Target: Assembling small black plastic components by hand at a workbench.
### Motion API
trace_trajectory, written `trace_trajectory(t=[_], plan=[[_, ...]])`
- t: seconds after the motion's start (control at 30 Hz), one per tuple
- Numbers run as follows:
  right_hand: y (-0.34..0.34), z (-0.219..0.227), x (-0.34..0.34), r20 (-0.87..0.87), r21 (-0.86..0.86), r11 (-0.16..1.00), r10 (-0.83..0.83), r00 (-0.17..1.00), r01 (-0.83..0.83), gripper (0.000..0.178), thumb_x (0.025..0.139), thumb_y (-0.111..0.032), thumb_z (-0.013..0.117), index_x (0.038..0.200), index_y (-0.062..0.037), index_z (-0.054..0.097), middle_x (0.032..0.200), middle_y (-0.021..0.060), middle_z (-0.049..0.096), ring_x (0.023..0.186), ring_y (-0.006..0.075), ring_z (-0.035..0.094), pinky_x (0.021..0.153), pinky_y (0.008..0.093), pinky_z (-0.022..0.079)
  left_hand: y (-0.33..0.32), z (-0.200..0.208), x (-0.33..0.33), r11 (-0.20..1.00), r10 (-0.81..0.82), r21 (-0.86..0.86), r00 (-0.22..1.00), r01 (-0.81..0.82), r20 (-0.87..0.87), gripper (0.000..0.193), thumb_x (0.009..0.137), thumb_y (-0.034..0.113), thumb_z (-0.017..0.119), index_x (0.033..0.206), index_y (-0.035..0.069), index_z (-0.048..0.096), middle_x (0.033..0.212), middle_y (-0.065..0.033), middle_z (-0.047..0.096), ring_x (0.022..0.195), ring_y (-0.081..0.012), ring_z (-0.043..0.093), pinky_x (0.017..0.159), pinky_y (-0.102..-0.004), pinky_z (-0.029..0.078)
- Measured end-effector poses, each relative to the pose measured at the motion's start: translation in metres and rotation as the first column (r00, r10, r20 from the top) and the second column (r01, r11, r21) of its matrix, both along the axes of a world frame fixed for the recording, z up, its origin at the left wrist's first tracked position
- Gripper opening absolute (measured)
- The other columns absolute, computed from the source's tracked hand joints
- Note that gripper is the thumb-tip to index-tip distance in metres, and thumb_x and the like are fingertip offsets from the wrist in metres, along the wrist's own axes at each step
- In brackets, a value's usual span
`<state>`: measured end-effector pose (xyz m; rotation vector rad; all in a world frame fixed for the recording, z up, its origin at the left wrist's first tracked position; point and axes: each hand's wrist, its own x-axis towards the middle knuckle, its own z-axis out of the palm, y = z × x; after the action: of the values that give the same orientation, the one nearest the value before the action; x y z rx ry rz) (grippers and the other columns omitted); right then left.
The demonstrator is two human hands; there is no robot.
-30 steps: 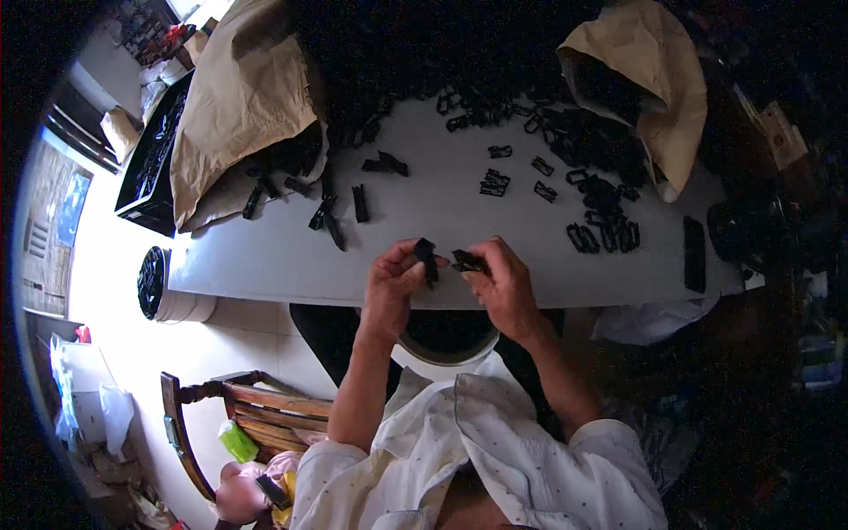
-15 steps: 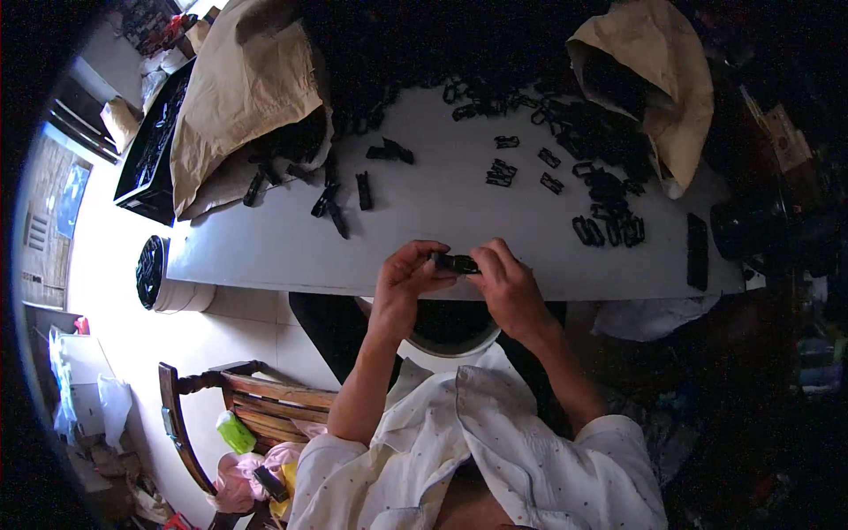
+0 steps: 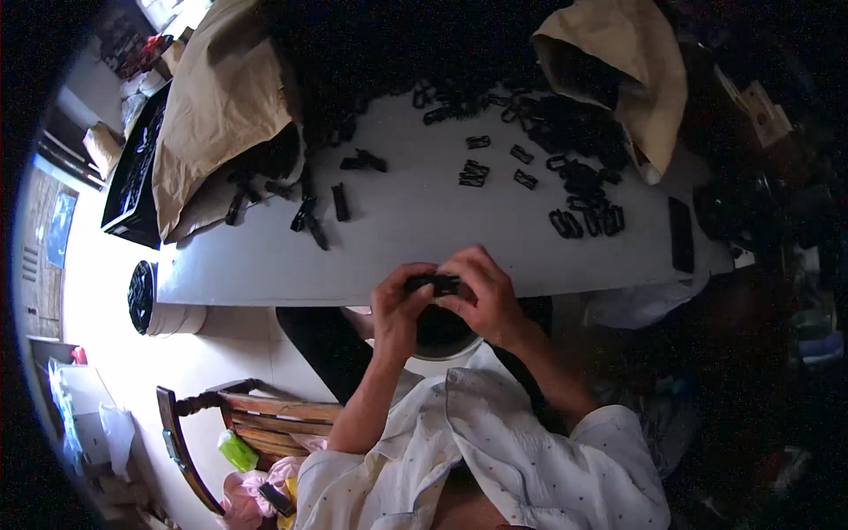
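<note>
From the head view, a small black plastic clip (image 3: 435, 284) is held between both hands just over the near edge of the grey worktop (image 3: 415, 238). Its long axis runs left to right, roughly level with that edge; which end is which cannot be told, since the fingers hide most of it.

The left hand (image 3: 402, 309) has its fingers curled shut on the clip's left end, and the right hand (image 3: 481, 296) has its fingers closed over the right end and top, so the piece sits between the two sets of fingertips, touching both. Below the hands, off the worktop, a round dark bin (image 3: 442, 331) stands close against the person's lap.

The worktop's near edge passes directly under the hands, and the strip of worktop just beyond them is bare. Farther off, loose black clips (image 3: 474, 172) lie scattered, thickening into a heap (image 3: 574, 141) toward the right far side by a brown paper bag (image 3: 632, 75). A second brown paper bag (image 3: 221, 106) covers the left far corner, with a few longer black pieces (image 3: 309, 216) near it. A flat black bar (image 3: 680, 234) lies near the right edge.
</note>
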<state>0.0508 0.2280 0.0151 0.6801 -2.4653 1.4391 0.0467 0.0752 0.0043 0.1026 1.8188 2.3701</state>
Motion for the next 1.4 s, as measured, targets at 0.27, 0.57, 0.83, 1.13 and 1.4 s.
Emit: trace_trajectory(t=[0.27, 0.57, 0.83, 1.13, 1.4], plan=[[0.007, -0.016, 0.01, 0.262, -0.312, 0.95, 0.077, 0.962, 0.009, 0.029, 0.064, -0.007, 0.072, 0.081, -0.0018, 0.05, 0.08, 0.0049, 0.044, 0.07, 0.0161, 0.046, 0.06, 0.0267, 0.04, -0.003, 0.006, 0.02, 0.992, -0.107, 0.067, 0.994, 0.106, 0.016, 0.02, 0.077, -0.001, 0.052, 0.096, -0.003, 0.059, 0.093, -0.0078, 0.061, 0.089, -0.0149, 0.055, 0.085, -0.0258, 0.041], [0.088, -0.016, -0.013, -0.16, 0.406, 0.726, -0.541, 0.826, 0.555, 0.016, 0.072, -0.005, 0.065, 0.079, 0.0, 0.052, 0.082, 0.011, 0.048, 0.072, 0.0274, 0.054, 0.058, 0.0401, 0.044, -0.018, -0.099, 0.038, 0.871, -0.267, -0.408, 0.961, 0.272, 0.07, 0.02, 0.078, 0.001, 0.056, 0.098, 0.001, 0.06, 0.096, -0.0087, 0.061, 0.089, -0.0175, 0.056, 0.078, -0.0272, 0.043], [0.12, -0.032, -0.049, -0.428, 0.578, 0.458, -0.534, 0.729, 0.675, 0.017, 0.071, -0.003, 0.065, 0.077, -0.0003, 0.05, 0.087, 0.0123, 0.046, 0.073, 0.031, 0.052, 0.054, 0.0411, 0.043, -0.013, -0.053, 0.014, 0.799, -0.496, -0.343, 0.864, 0.494, 0.088, 0.022, 0.075, 0.004, 0.057, 0.097, 0.002, 0.062, 0.091, -0.0163, 0.063, 0.082, -0.03, 0.061, 0.073, -0.0334, 0.048], [0.115, -0.029, -0.063, 0.282, -0.372, 0.821, -0.346, 0.895, 0.434, 0.016, 0.076, -0.004, 0.062, 0.089, -0.0006, 0.052, 0.099, 0.007, 0.05, 0.08, 0.0178, 0.055, 0.066, 0.0299, 0.05, 0.068, -0.024, -0.129, 0.649, -0.222, -0.634, 0.693, -0.419, -0.686, 0.025, 0.065, 0.001, 0.061, 0.09, 0.003, 0.059, 0.086, -0.014, 0.052, 0.083, -0.0336, 0.05, 0.069, -0.0411, 0.043], [0.102, -0.021, -0.045, 0.503, -0.6, 0.739, 0.05, 0.863, 0.307, 0.019, 0.076, -0.001, 0.06, 0.095, -0.002, 0.056, 0.096, 0.0045, 0.056, 0.084, 0.0126, 0.057, 0.063, 0.0294, 0.05, 0.059, -0.041, -0.137, 0.588, -0.404, -0.752, 0.698, -0.297, -0.591, 0.022, 0.058, 0.004, 0.064, 0.079, 0.004, 0.058, 0.083, -0.0128, 0.053, 0.082, -0.0317, 0.051, 0.074, -0.0391, 0.042]])
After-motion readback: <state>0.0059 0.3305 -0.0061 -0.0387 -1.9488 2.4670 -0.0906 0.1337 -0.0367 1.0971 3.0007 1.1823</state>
